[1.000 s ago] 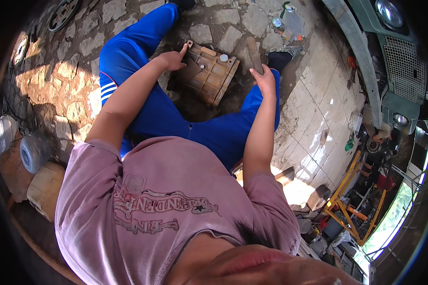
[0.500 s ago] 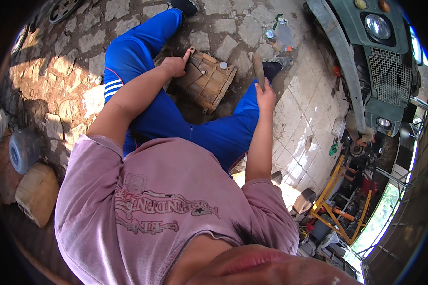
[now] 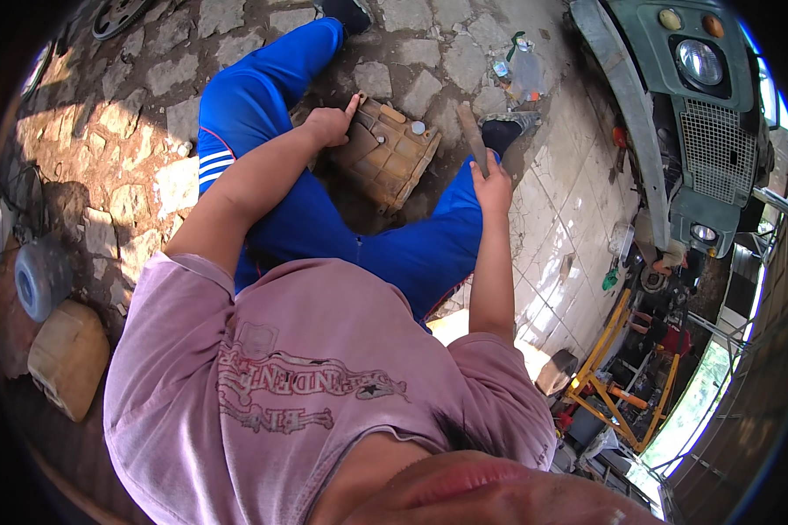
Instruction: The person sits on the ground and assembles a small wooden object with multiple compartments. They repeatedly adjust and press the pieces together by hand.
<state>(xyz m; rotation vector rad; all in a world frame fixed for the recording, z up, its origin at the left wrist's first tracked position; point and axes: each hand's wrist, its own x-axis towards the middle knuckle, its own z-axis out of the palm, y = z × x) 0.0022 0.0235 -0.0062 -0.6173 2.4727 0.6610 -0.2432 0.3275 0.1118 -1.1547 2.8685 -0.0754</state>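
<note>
Between my spread legs, a rusty, ribbed metal casing (image 3: 392,157) lies on the ground with a round pale cap near its far right corner. At its left side, my left hand (image 3: 331,127) is closed against it, index finger stretched along the far left corner and the other fingers curled. Those curled fingers are partly hidden. Over my right thigh, my right hand (image 3: 494,186) is wrapped round the lower end of a flat, grey-brown bar (image 3: 471,136). The bar points away from me and leans left, its far end apart from the casing. What it is made of is unclear.
A green vehicle (image 3: 718,114) with a metal bumper (image 3: 626,96) stands at right. Clear plastic litter (image 3: 525,70) lies beyond my right foot. A yellow frame (image 3: 604,350) stands at lower right; a yellowish jerrycan (image 3: 68,359) and clear water jug (image 3: 42,280) are at left.
The bar has tilted a little further left, toward the casing. My left hand keeps its place at the casing's corner. The whole view has shifted slightly.
</note>
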